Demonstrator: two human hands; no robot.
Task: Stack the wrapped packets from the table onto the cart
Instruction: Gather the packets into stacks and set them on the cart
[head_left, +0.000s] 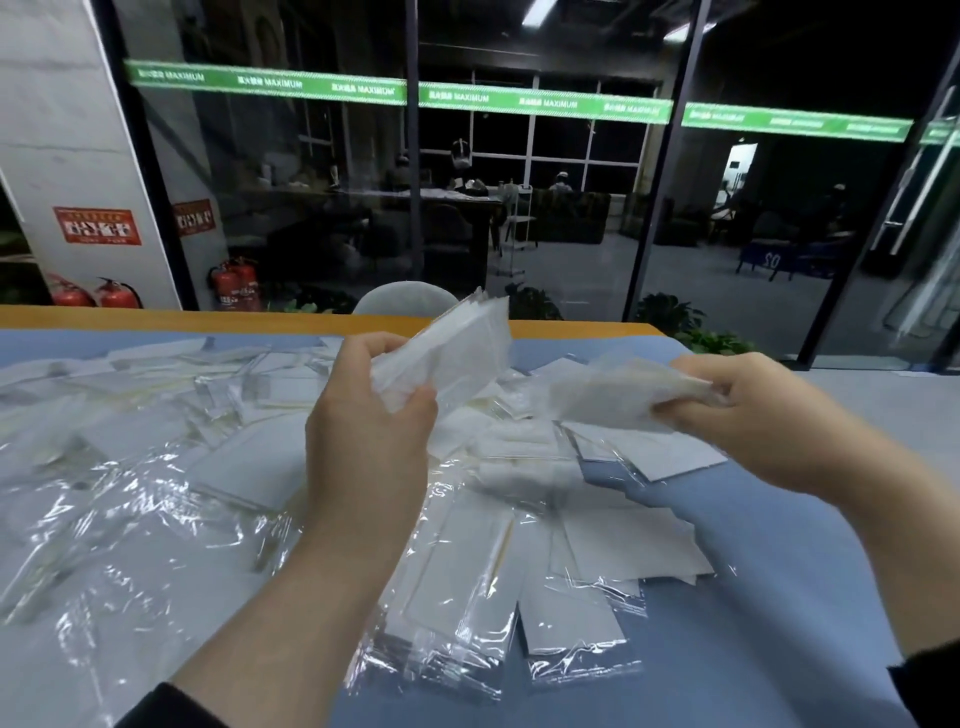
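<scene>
Lying in a loose, overlapping heap on the table, the packets are covering its left and middle; each is showing as a flat white rectangle sealed in clear, crinkly, glinting film. The table's top is looking smooth and blue-grey, with an orange wooden strip running along its far edge.

At far left, a red sign is hanging on a white pillar, its writing too blurred to read, and red extinguishers are standing below it.

Left of centre, the left hand is gripping a stack of packets, fingers curled round its lower end, and is holding it tilted above the heap, the top leaning away to the right. Just behind the stack, the rounded grey back of a chair is peeking over the table edge.

Above, a green band is running across the glass wall, carrying the white word "MAXIMUM" mirrored and repeated.

To the right, the right hand is pinching one packet by its right end, holding it nearly flat above the heap, apart from the stack. Its film is looking blurred.
</scene>
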